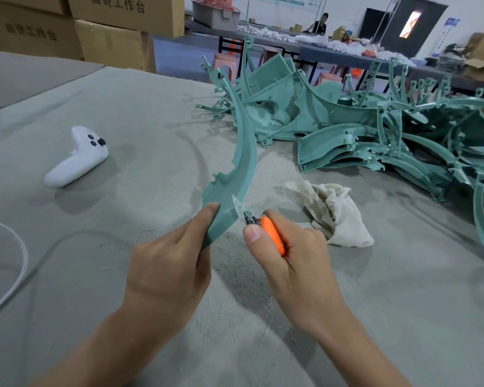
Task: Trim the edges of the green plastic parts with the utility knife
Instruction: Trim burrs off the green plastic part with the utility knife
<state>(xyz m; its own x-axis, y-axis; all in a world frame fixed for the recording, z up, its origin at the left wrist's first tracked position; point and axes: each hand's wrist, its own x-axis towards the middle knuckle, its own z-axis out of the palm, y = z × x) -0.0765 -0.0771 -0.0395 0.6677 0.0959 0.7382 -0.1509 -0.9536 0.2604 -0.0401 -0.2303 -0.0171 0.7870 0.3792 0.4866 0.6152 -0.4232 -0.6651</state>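
- Tabletop (151, 113): covered in grey cloth, it lies under both hands and carries everything listed below.
- Cardboard boxes (109, 43): stacked brown cartons with printed characters, far beyond the left hand at the tabletop's back edge.
- Pile of green plastic parts (375, 135): a loose heap of curved strips and panels, beyond and to the right of the right hand.
- Curved green part (243, 152): a long arc raised off the tabletop. Its lower end sits in the left hand and its upper end reaches away toward the pile.
- Left hand (171, 263): grips the lower end of the curved green part, fingers wrapped round it and one digit laid along its face.
- Right hand (288, 255): closed in a fist round the utility knife, thumb upright near the blade.
- Rag (333, 210): crumpled off-white cloth, just beyond and right of the right hand.
- Controller (78, 157): white, with dark buttons, well to the left of and beyond the left hand.
- Cable (25, 255): thin and white, looping at the far left of the left hand.
- Utility knife (274, 236): orange handle in the right hand, blade against the right edge of the curved green part, just above the left hand.
- Shavings (266, 314): thin pale slivers scattered beneath and between the hands.
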